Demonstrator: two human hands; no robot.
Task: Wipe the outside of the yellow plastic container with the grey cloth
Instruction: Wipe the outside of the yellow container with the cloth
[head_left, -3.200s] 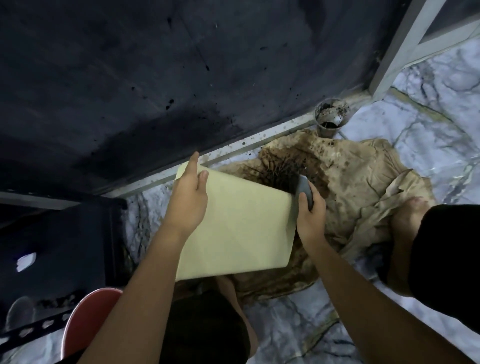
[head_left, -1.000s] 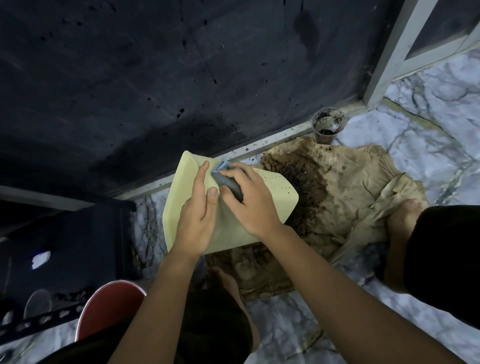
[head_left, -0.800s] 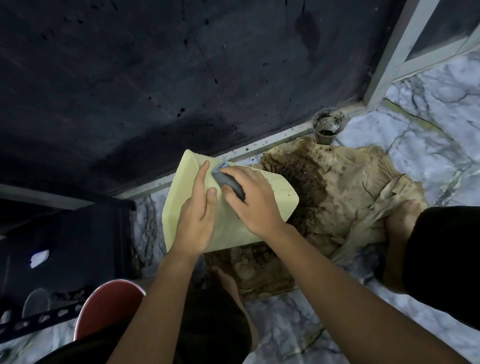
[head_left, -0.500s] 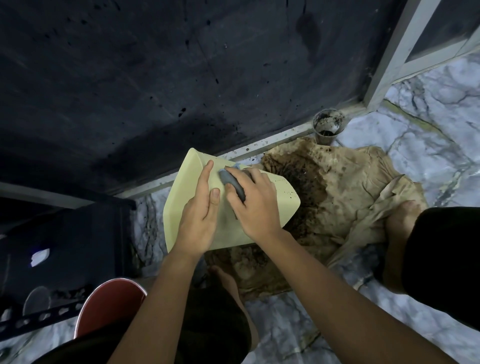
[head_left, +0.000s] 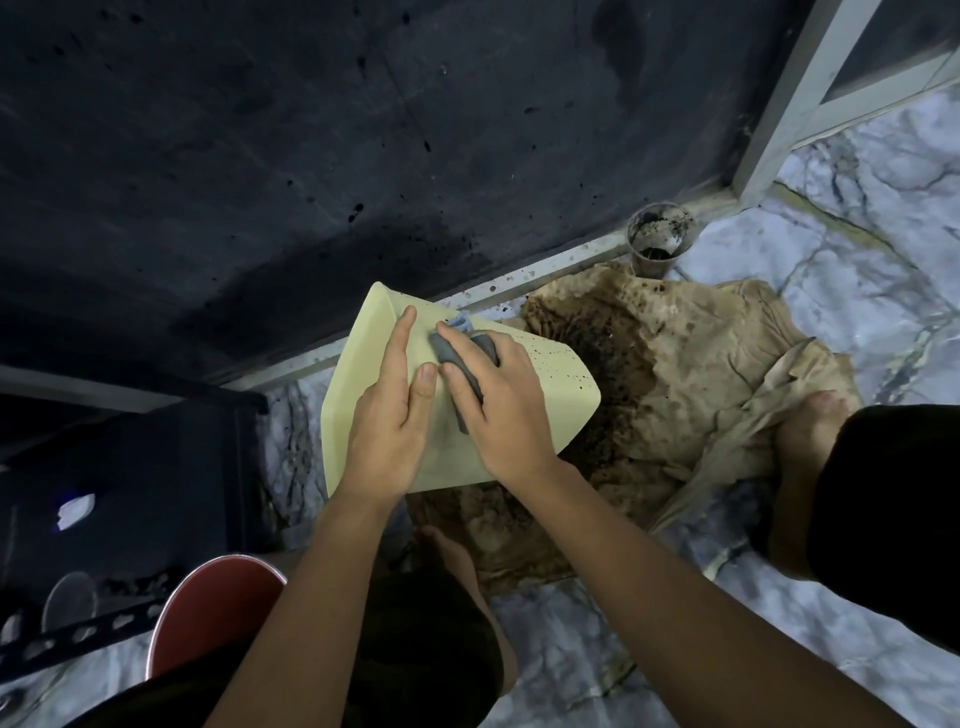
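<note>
Since three seconds ago the yellow container (head_left: 545, 387) is turned, its speckled side now up. The right hand (head_left: 501, 410) leaves the far edge and presses the grey cloth (head_left: 457, 358) onto the top face, beside the left hand (head_left: 392, 421), which now lies flat there.

Under my left hand (head_left: 387, 434) the yellow plastic container (head_left: 545, 400) looked smooth and matt, speckled with dark spots right of my right hand (head_left: 501, 410). The grey cloth (head_left: 460, 364) in that hand looked soft, bunched. Beyond my right hand lay a crumpled, stained brown cloth (head_left: 701, 374) on glossy veined marble floor (head_left: 857, 270).
</note>
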